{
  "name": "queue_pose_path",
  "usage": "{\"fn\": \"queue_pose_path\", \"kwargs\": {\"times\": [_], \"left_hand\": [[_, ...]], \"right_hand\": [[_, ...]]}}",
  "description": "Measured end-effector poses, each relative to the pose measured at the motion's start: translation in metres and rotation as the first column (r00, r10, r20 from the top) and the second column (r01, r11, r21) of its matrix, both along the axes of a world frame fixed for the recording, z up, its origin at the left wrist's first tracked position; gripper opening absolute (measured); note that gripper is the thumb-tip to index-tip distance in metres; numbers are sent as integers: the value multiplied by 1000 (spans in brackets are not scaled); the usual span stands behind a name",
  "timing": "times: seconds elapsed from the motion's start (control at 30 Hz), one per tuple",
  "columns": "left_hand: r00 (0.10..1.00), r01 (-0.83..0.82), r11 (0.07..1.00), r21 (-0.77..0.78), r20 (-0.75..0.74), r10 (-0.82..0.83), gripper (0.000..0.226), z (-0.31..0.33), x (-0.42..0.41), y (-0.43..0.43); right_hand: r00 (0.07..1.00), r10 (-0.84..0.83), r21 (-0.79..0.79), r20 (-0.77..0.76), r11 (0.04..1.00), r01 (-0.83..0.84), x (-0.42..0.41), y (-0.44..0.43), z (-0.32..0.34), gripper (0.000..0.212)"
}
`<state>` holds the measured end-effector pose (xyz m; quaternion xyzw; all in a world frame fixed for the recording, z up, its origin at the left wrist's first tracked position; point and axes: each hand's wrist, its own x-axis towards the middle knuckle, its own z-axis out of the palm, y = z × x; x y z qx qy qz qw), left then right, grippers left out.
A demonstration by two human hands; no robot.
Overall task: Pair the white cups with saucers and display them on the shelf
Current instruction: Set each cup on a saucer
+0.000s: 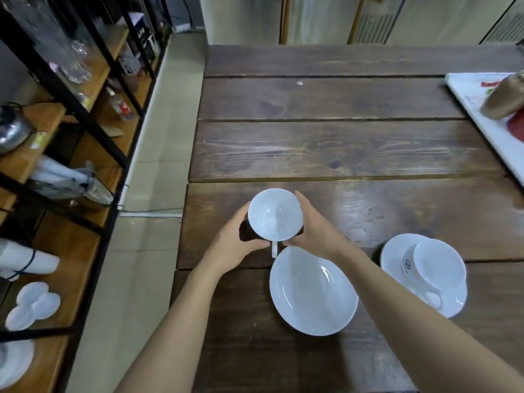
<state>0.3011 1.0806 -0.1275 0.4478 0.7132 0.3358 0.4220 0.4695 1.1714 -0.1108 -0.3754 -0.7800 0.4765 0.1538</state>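
A white cup point(274, 214) stands upright on the dark wooden table point(340, 148), its handle pointing toward me. My left hand point(236, 245) cups its left side and my right hand point(314, 228) cups its right side; both grip it. Just in front of the cup lies an empty white saucer point(312, 293). To the right, a second white cup point(436, 265) with a dark logo sits on its own saucer point(397, 251).
A black-framed wooden shelf point(71, 251) runs along the left, holding glassware, a metal pot point(11, 129), rolled cloths and white dishes point(31, 304). A white tray point(482, 114) with a brown jar point(504, 97) sits at the table's right edge. Tiled floor separates shelf and table.
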Motion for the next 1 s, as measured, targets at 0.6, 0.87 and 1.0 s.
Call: {"fn": "queue_pose_path", "kwargs": {"times": [0.6,0.87,1.0], "left_hand": [[998,-31,999,11,-56,32,71,20,62,-47],[998,-45,997,-64,-55,41,74,8,90,-75],[997,-62,994,-90,-54,58,77,9,96,-78]], "right_hand": [[1000,-8,-21,15,1000,9,68,-53,18,73],[997,-3,-73,74,997,8,96,-80,6,83],[996,-10,-54,84,998,15,97,-81,7,87]]}}
